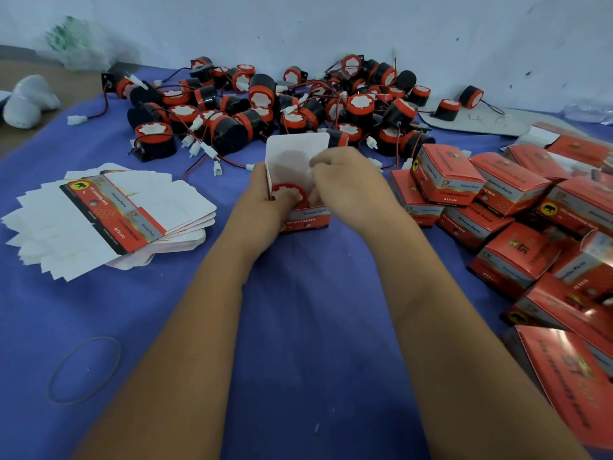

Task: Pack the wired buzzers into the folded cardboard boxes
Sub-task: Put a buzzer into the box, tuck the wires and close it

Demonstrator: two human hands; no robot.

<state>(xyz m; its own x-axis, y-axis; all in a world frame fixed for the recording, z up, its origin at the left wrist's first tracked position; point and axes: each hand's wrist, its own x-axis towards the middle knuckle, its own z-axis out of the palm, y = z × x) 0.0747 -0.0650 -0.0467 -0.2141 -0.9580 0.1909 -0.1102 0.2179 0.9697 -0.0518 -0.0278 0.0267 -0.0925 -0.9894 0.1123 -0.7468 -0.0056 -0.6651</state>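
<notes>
Midway through one pack: small red printed cardboard box (306, 218) stands on the blue-covered worktop (298, 327), white lid flap (297, 151) up. Left hand (265, 197) grips its side, thumb on the red-faced black buzzer (289, 193) seated inside. Right hand (348, 180), fingers curled, seems to tuck something in; what, hidden. Next, likely: wire fully in, flap closed. Loose buzzer heap (282, 104) lies beyond.

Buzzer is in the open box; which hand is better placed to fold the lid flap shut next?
Right hand, probably: it sits just below the raised white lid flap, while the left hand holds the box around the buzzer.
</notes>
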